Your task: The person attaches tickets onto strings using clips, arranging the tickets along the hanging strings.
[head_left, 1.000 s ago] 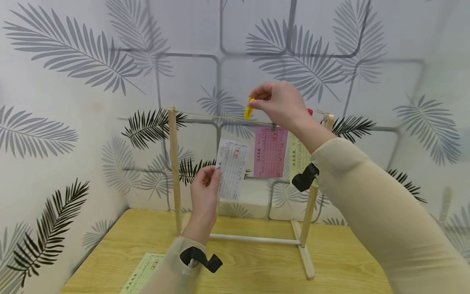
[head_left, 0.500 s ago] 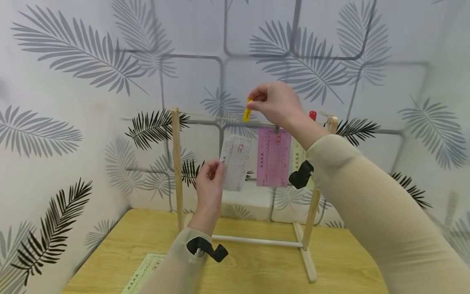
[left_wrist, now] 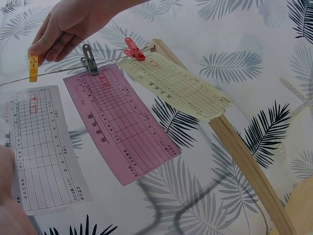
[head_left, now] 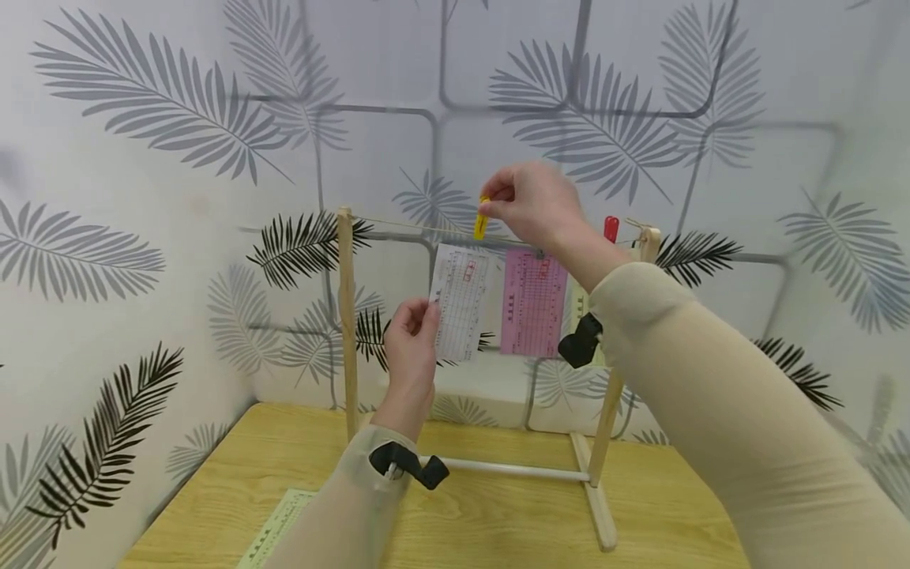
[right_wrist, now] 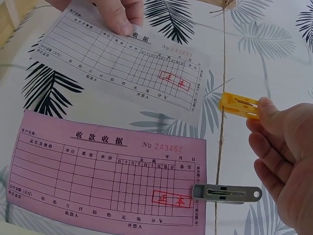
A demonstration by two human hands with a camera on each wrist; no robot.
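My left hand (head_left: 412, 336) pinches the left edge of a white receipt slip (head_left: 460, 304), held upright just under the string (right_wrist: 223, 58). In my right hand (head_left: 536, 201) a yellow clothespin (head_left: 481, 220) is pinched between thumb and fingers, its tip overlapping the string in the right wrist view. Beside the white slip hangs a pink receipt (right_wrist: 107, 176), held on the string by a grey clothespin (right_wrist: 226, 193). Farther right, a red clothespin (left_wrist: 134, 49) holds a pale yellow-green receipt (left_wrist: 178, 85); my right forearm partly hides it in the head view.
A wooden frame with two posts (head_left: 347, 316) carries the string, with a white bar (head_left: 508, 469) low between them. Another green receipt (head_left: 273, 529) lies on the wooden table (head_left: 213, 466) at the front left. A leaf-patterned wall stands close behind.
My left hand has raised the white slip toward the string and straightened it somewhat. My right hand has lowered the yellow clothespin slightly to the string's level.
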